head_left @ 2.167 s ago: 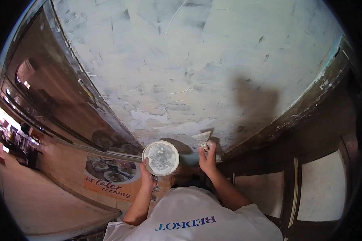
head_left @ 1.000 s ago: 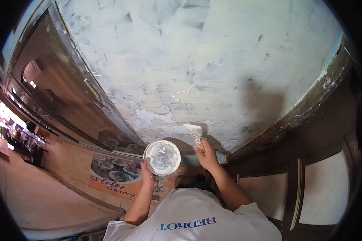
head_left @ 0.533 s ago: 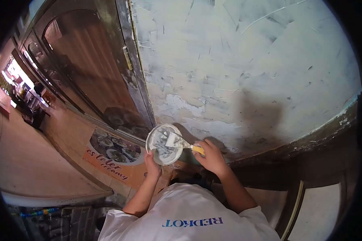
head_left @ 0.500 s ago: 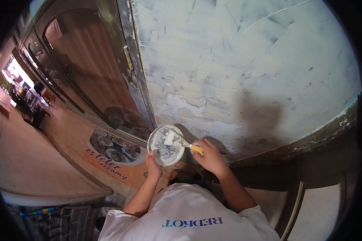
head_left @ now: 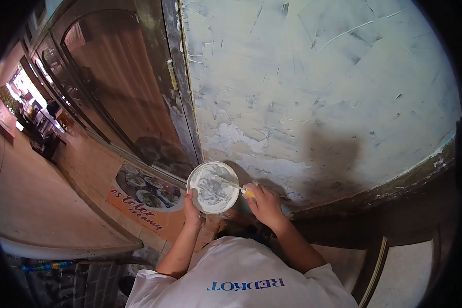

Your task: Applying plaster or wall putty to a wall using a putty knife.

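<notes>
**Holding Status and Working Area**

We note the limits of the view first. The thin blade of the yellow-handled putty knife is seen nearly edge-on. Its tip is hard to tell from the white paste smeared inside the round white tub, so we cannot tell how deep it sits. The fingers of the left hand under the tub are mostly hidden, and the right hand covers the rear of the handle.

We find the tub between the two hands, its open mouth facing up. The left hand grips its lower left side, thumb near the rim. The right hand is closed around the handle, and the blade extends over the right rim into the tub.

Beyond the tub we see a pale, patchily plastered wall bearing a dark, soft-edged shadow. A worn wooden frame borders the wall's left edge; the tub stands in front of its lower end. An orange poster with printed bowls shows left of the left hand. The white shirt blocks the lower centre and is cut off below.
</notes>
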A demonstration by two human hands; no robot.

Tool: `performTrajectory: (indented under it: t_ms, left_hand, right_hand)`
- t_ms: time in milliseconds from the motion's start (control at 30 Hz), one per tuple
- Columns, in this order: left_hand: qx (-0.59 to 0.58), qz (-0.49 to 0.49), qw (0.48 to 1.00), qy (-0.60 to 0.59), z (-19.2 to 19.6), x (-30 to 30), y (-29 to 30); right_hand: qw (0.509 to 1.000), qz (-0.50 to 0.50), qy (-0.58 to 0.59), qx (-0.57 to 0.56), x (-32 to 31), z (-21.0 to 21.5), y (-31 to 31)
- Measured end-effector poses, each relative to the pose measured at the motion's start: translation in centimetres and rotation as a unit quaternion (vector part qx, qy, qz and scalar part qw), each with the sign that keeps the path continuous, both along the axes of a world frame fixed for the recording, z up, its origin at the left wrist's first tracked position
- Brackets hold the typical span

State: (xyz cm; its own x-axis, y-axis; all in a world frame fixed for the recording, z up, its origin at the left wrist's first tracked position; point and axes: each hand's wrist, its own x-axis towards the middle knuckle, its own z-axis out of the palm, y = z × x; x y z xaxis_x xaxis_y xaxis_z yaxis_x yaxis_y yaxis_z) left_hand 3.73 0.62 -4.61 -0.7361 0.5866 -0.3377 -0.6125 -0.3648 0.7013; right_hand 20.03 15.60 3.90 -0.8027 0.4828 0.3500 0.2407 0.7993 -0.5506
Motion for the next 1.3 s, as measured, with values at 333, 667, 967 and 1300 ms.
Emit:
performTrajectory:
  t_ms: [333, 667, 967, 1300]
  left_hand:
    - [0.014, 0.004, 0.998, -0.057, 2.2, 0.0, 0.6]
    - [0.048, 0.036, 0.996, -0.066, 3.8, -1.2, 0.3]
    - [0.062, 0.054, 0.995, -0.051, 5.4, -2.0, -0.3]
    - [0.014, 0.084, 0.995, -0.059, 3.4, -1.7, -2.1]
  right_hand:
    - [0.992, -0.005, -0.039, -0.122, 0.2, -0.9, 0.8]
    - [0.976, 0.07, 0.03, -0.202, -2.5, -2.0, 0.9]
    - [0.974, -0.026, 0.167, -0.149, -9.8, 1.0, 1.5]
    - [0.976, -0.052, 0.17, -0.128, -11.8, 1.7, 2.0]
